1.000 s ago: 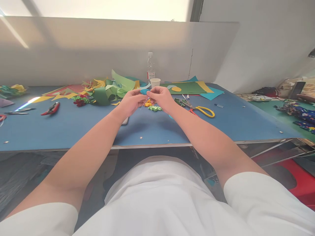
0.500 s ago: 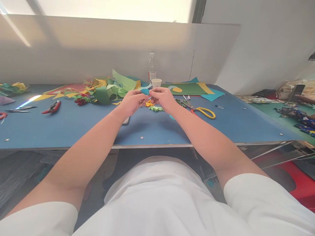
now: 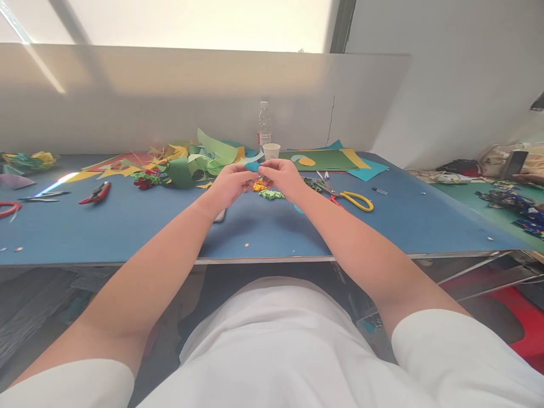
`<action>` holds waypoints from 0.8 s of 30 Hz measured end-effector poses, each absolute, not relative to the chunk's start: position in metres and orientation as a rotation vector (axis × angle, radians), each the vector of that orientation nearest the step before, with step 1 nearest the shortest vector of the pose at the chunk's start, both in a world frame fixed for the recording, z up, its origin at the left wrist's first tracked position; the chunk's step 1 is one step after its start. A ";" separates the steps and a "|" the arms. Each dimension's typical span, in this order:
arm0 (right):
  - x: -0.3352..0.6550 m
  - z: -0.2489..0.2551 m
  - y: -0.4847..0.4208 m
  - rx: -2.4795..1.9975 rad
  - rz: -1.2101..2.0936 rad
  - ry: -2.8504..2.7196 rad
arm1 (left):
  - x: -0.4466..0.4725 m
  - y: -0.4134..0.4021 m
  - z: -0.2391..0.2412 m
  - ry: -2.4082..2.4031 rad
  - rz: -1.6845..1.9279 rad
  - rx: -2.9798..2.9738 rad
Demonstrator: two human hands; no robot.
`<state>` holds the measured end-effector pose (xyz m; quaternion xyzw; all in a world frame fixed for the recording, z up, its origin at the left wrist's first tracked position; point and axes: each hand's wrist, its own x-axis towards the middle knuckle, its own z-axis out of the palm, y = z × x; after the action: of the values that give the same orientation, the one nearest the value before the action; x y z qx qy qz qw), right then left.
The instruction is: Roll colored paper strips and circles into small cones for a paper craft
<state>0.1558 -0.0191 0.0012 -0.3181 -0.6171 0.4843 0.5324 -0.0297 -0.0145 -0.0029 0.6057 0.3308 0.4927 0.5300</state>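
Observation:
Between both hands, over the blue table point(image 3: 170, 226), I hold a small piece of blue paper point(image 3: 254, 166). My left hand point(image 3: 232, 184) pinches its left side and my right hand point(image 3: 281, 174) pinches its right side; the fingertips partly cover it. Just beyond and below the hands lie a folded orange paper piece point(image 3: 258, 186) and a pleated light green paper piece point(image 3: 272, 194). A phone-like object point(image 3: 220, 216) is mostly hidden under my left hand. To the right of my right wrist rest yellow-handled scissors point(image 3: 357, 200).
Cut paper scraps point(image 3: 208, 156) pile up at the back left, near red-handled pliers point(image 3: 96, 193). A paper cup point(image 3: 271, 151) and a plastic bottle point(image 3: 264, 124) stand behind my hands. Paper sheets point(image 3: 314, 161) lie at the back right. A green table point(image 3: 463, 195) adjoins on the right.
The view has tilted up slightly, so the table sits lower in the picture. Both hands keep hold of the blue paper, which now shows less between the fingers.

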 end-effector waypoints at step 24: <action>0.154 0.000 -0.017 -0.786 1.113 -1.493 | -0.030 -0.016 -0.007 0.850 1.313 1.644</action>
<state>0.1542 -0.0171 -0.0004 -0.3296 -0.6258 0.4663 0.5313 -0.0297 -0.0156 -0.0073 0.6567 0.3396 0.5245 0.4223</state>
